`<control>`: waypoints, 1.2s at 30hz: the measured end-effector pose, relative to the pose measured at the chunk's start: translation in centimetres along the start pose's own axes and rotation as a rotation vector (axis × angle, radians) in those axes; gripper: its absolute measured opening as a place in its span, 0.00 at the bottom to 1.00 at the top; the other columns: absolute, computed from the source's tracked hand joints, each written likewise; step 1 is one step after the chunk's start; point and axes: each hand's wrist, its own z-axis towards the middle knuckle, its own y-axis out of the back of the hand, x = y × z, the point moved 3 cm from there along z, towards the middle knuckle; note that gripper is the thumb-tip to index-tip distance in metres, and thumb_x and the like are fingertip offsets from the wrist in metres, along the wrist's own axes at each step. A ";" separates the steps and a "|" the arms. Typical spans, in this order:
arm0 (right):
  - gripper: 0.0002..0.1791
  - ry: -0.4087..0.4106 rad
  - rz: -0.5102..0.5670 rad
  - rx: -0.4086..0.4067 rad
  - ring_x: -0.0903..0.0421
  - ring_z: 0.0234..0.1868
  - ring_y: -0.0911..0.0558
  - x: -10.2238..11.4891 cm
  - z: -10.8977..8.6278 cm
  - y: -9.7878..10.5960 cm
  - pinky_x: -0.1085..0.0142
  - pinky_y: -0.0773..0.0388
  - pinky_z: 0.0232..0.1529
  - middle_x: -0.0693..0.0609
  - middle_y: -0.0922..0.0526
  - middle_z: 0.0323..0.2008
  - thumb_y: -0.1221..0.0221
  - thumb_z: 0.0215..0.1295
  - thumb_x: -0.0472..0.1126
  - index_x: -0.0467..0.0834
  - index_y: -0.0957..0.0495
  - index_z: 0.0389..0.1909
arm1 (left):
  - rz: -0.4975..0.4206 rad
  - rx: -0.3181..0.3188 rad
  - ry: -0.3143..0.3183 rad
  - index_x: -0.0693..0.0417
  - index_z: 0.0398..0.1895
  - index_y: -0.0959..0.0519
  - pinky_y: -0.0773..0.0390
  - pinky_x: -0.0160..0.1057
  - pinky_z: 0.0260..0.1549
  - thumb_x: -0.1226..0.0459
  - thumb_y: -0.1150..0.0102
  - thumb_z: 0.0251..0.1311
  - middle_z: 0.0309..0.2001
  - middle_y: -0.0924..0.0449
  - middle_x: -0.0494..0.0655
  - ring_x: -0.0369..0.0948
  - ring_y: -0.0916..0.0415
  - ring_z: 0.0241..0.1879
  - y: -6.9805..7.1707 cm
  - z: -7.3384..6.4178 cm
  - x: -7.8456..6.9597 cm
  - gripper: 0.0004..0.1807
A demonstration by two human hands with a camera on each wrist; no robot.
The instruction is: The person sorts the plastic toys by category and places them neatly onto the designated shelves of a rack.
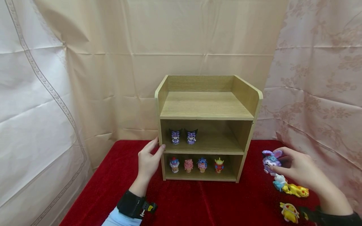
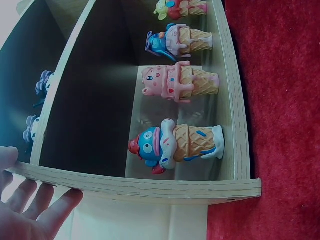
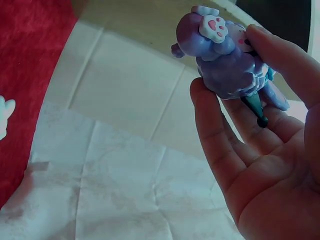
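My right hand (image 1: 301,169) pinches a purple toy figurine with long bunny ears (image 1: 271,161) between thumb and fingers, above the red cloth right of the shelf. The right wrist view shows this figurine (image 3: 232,67) tilted, a white paw with pink pads on it. My left hand (image 1: 150,158) holds the left side panel of the wooden shelf (image 1: 207,105), thumb at the front edge, fingers (image 2: 60,210) along the outside. Two purple figurines with black pointed ears (image 1: 191,137) stand on the middle level. Several ice-cream-cone figurines (image 1: 202,165) stand in a row on the bottom level.
Below my right hand, a white-and-blue figurine (image 1: 279,182) and a yellow figurine (image 1: 298,191) lie on the red cloth (image 1: 226,204). Another yellow figurine (image 1: 289,212) lies nearer. Pale curtains (image 1: 198,37) hang behind and at both sides.
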 end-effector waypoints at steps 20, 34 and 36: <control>0.25 0.131 0.225 -0.088 0.67 0.32 0.15 5.1 2.1 -1.9 0.78 0.20 0.32 0.44 0.15 0.38 0.22 0.47 0.29 0.39 0.21 0.47 | 0.014 -0.008 0.007 0.72 0.59 0.22 0.24 0.21 0.45 0.77 0.32 0.60 0.55 0.19 0.66 0.58 0.18 0.52 0.0 0.1 -0.4 0.22; 0.30 0.227 0.308 -0.175 0.62 0.36 0.13 9.4 4.6 -4.3 0.77 0.19 0.36 0.42 0.15 0.42 0.23 0.48 0.26 0.37 0.22 0.54 | 0.025 -0.014 -0.016 0.73 0.58 0.22 0.24 0.21 0.46 0.78 0.32 0.60 0.54 0.19 0.67 0.58 0.18 0.52 -0.1 0.1 -0.1 0.22; 0.30 0.236 0.318 -0.179 0.60 0.37 0.13 9.8 5.0 -4.7 0.77 0.19 0.37 0.42 0.15 0.43 0.23 0.49 0.26 0.37 0.22 0.55 | 0.025 -0.013 -0.012 0.73 0.59 0.22 0.24 0.21 0.46 0.77 0.32 0.60 0.55 0.19 0.66 0.58 0.18 0.52 -0.1 0.1 -0.1 0.22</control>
